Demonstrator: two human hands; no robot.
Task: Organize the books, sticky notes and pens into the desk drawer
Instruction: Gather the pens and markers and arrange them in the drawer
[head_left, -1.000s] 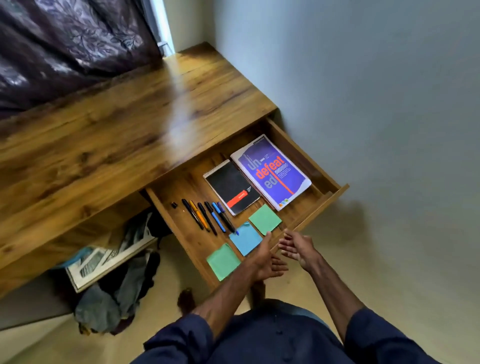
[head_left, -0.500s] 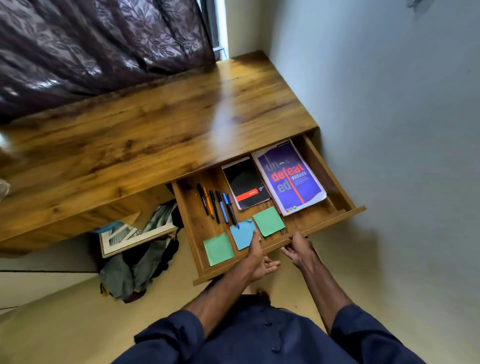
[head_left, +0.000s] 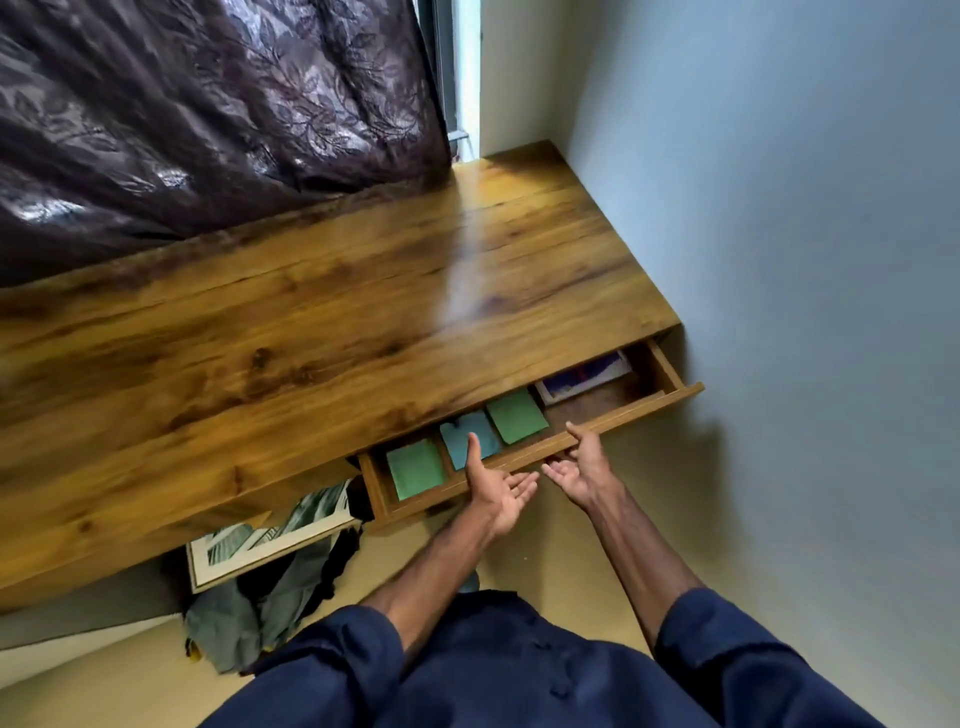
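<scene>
Pushing the brown wooden drawer (head_left: 597, 434) at lower centre, both spread hands, left hand (head_left: 496, 491) and right hand (head_left: 579, 467), risk pinched thumbs under the desktop.

Desk (head_left: 311, 338): golden-brown wood grain, dark knots
Drawer (head_left: 631, 410): same brown wood
Sticky notes: green (head_left: 415, 467), blue (head_left: 470, 438), green (head_left: 517, 415)
Book (head_left: 584, 375): purple, white edge
Curtain (head_left: 208, 104): dark purple, leaf pattern
Sleeves (head_left: 727, 649): navy
Wall (head_left: 805, 208): pale blue-grey

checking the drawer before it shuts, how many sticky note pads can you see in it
3, in a row along the drawer front: green at left, blue in the middle, green at right. More could be hidden under the desktop.
</scene>
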